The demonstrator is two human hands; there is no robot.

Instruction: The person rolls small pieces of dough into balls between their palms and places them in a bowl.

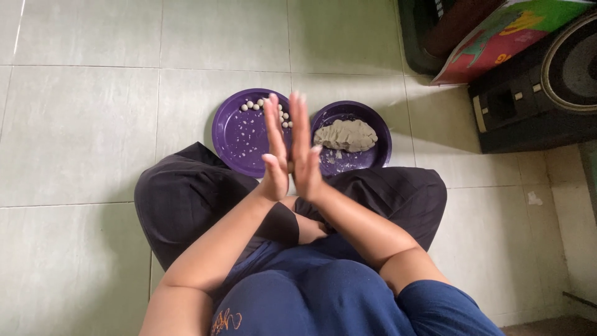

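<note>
Colourful book [507,34], black speaker [541,87], tiled floor [81,124]

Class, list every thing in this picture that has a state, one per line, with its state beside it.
Left hand: flat, palm pressed toward the right hand.
Right hand: flat, fingers straight, against the left.
Left purple plate: on the floor, holds small dough balls along its far rim.
Right purple plate: on the floor, holds a dough lump.
Dough lump: unshaped, wrinkled.

At the top right, by my speaker [569,65], leans a flat colourful picture book [507,34], red, green and yellow.
</note>
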